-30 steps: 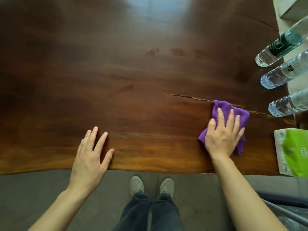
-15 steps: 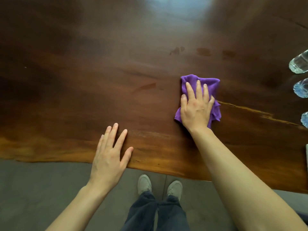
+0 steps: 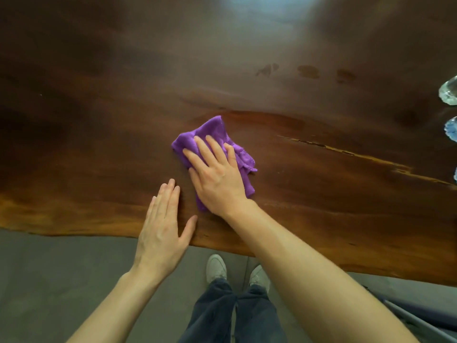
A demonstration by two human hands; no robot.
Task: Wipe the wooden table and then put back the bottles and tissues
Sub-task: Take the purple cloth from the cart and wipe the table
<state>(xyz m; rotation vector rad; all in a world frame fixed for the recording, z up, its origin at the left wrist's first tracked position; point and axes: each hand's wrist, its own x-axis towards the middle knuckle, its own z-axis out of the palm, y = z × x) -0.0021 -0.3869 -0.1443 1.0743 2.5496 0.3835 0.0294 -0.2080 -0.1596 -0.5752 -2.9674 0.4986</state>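
My right hand [image 3: 217, 177] presses flat on a crumpled purple cloth [image 3: 212, 134] in the middle of the dark wooden table [image 3: 99, 120]. My left hand [image 3: 163, 226] lies flat and empty on the table's near edge, fingers together, just left of the right hand. Only the bases of clear plastic bottles [image 3: 449, 91] show at the right border. The tissue pack is out of view.
A pale crack [image 3: 358, 154] runs across the wood to the right of the cloth. Three dark knots [image 3: 308, 71] mark the far part of the top. My feet [image 3: 216, 267] stand on grey floor below the table's wavy edge.
My right hand slid the cloth leftward across the table, from near the bottles to the middle. The view turned left, so the tissue pack and most of the bottles left the frame.
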